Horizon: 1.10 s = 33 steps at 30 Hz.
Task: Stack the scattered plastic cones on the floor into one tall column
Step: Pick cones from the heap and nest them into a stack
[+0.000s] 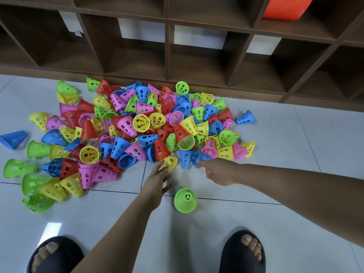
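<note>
Cones (141, 123) are left heaped, unstacked; one green cone (185, 200) is set apart; left grip (157, 180) and right grip (218, 171) are released.

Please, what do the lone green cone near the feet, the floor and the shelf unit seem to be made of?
Green cone: likely moulded plastic, with uniform bright colour and a thin wall with cut-out holes.
Floor: probably glossy ceramic tile, with dark grout lines and a bright reflection.
Shelf unit: wood or wood-look laminate, matte dark brown; no grain can be made out.
</note>
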Each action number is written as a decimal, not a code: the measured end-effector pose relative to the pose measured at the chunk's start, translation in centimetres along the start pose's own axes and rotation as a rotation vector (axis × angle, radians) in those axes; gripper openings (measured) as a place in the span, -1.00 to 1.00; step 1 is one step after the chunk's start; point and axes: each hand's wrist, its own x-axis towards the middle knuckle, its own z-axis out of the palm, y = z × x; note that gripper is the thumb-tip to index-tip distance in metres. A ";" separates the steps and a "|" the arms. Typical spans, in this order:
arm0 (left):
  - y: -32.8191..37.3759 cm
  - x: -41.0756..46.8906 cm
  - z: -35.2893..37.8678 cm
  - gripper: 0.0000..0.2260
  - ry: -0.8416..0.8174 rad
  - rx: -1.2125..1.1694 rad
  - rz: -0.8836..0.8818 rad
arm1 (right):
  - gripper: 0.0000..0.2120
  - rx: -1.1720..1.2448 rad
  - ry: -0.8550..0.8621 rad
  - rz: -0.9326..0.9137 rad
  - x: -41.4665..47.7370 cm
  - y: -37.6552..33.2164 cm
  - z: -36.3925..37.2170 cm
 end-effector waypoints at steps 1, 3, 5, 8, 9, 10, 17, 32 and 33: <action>-0.2 0.0 -0.1 -0.62 0.016 -0.005 0.003 | -0.44 -0.087 0.037 0.005 0.1 0.2 0.0; -0.6 0.1 -0.4 -0.63 0.051 -0.024 0.005 | -0.31 -0.206 0.087 0.022 0.4 0.3 -0.2; -0.9 0.2 -0.7 -0.66 0.085 -0.045 -0.003 | -0.23 -0.283 0.093 0.036 0.5 0.1 -0.7; -1.2 0.1 -1.1 -0.75 0.127 -0.044 -0.014 | -0.19 -0.328 0.083 0.065 1.3 0.5 -1.2; -1.4 0.1 -1.3 -0.77 0.142 -0.028 -0.010 | -0.19 -0.344 0.087 0.069 1.7 0.8 -1.2; -1.6 0.1 -1.4 -0.79 0.149 -0.009 -0.001 | -0.20 -0.362 0.094 0.072 2.0 1.1 -1.2; -0.1 -0.9 -1.3 -0.87 0.125 0.094 0.074 | -0.42 -0.491 0.198 0.041 2.3 1.2 -0.7; 4.7 -3.6 1.1 -0.86 -0.399 0.001 0.086 | -0.88 0.818 0.349 -0.133 -2.2 0.0 -5.5; 4.6 -3.7 1.1 -0.87 -0.414 0.008 0.082 | -0.87 0.937 0.322 -0.124 -2.7 -0.2 -5.4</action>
